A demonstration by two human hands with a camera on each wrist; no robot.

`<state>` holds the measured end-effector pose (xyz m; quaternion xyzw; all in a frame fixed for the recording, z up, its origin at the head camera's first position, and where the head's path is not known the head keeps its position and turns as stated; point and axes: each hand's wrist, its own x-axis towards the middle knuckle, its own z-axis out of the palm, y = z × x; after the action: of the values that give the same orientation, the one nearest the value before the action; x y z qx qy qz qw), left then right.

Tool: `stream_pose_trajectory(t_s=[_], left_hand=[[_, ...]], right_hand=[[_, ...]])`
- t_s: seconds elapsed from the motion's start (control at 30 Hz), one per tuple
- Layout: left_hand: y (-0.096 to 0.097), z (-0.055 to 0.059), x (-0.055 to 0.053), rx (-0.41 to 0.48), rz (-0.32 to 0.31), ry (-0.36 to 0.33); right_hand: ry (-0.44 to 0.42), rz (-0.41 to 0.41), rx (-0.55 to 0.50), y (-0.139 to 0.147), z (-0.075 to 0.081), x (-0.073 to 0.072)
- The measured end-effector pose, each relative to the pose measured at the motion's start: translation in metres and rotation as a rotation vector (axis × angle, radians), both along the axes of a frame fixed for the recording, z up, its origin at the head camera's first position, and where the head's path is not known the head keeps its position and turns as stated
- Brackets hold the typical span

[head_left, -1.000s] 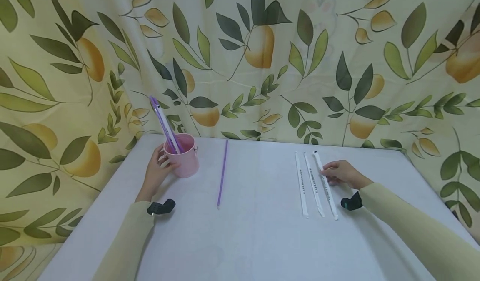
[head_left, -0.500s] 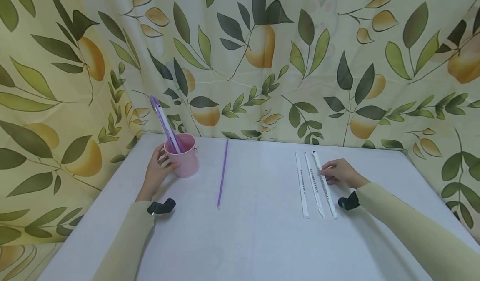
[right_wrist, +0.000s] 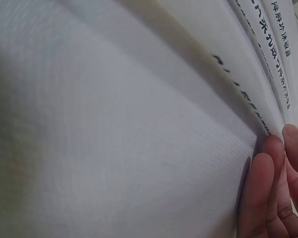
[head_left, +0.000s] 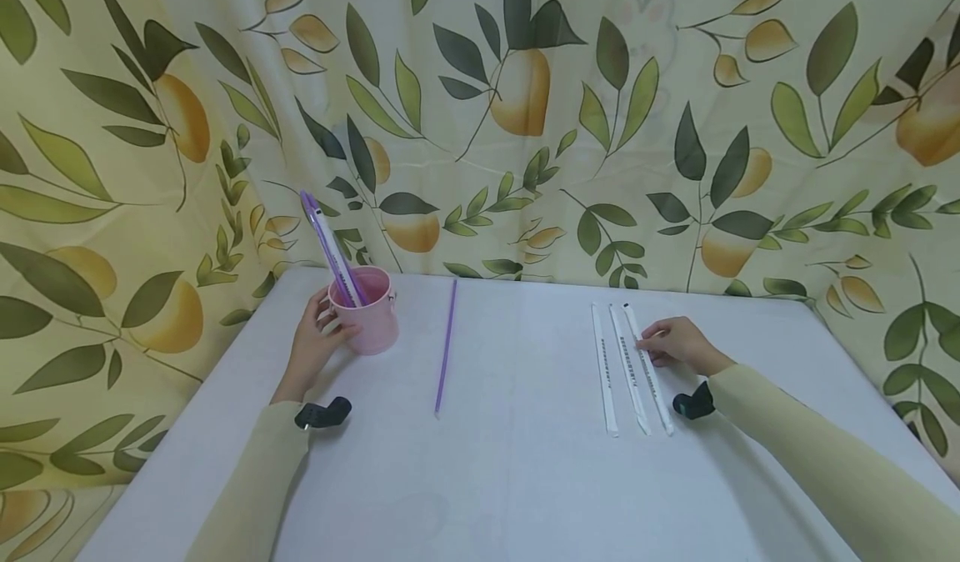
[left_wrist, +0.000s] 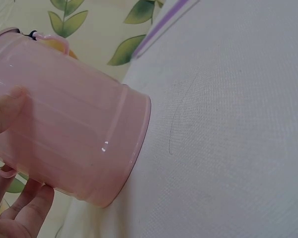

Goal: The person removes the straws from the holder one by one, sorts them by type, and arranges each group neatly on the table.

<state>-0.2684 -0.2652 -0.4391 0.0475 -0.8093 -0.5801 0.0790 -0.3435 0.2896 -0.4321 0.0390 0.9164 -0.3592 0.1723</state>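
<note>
My left hand (head_left: 311,345) grips a small pink bucket (head_left: 375,333) standing upright at the table's back left. In the left wrist view, its thumb and fingers lie around the bucket's wall (left_wrist: 79,119). Purple and white straws (head_left: 333,249) lean out over the bucket's rim. At the right, my right hand (head_left: 682,345) pinches a white paper-wrapped straw (head_left: 657,395) with black print. Two similar wrapped straws, a middle one (head_left: 629,370) and a left one (head_left: 604,370), lie beside it, roughly parallel. The right wrist view shows thumb and fingertip on the straw's edge.
A single purple straw (head_left: 446,349) lies lengthwise between the bucket and the wrapped straws. The white-covered table (head_left: 510,479) ends at a leaf-and-fruit patterned curtain (head_left: 480,203) along the back and left.
My right hand has shifted slightly left with its wrapped straw, bringing it closer to the other two. The left hand and bucket have stayed in place.
</note>
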Motion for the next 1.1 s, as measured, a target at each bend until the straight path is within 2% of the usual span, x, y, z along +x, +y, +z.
stream_pose_trajectory(t_s=[0.2, 0.7, 0.8, 0.93, 1.1], left_hand=[[0.000, 0.000, 0.000, 0.007, -0.005, 0.000], [0.000, 0.001, 0.001, 0.019, -0.005, -0.003], [0.001, 0.002, 0.002, 0.018, -0.001, -0.015], [0.001, 0.002, 0.003, 0.013, 0.005, -0.024], [0.001, 0.002, 0.002, 0.013, 0.002, -0.022]], right_hand=[[0.003, -0.004, 0.008, 0.000, 0.001, 0.001], [-0.050, 0.064, 0.013, 0.009, 0.015, 0.004], [-0.050, 0.104, 0.014, 0.012, 0.020, 0.004], [0.009, 0.161, -0.009, 0.014, 0.027, 0.005], [0.123, 0.164, -0.082, 0.014, 0.030, 0.004]])
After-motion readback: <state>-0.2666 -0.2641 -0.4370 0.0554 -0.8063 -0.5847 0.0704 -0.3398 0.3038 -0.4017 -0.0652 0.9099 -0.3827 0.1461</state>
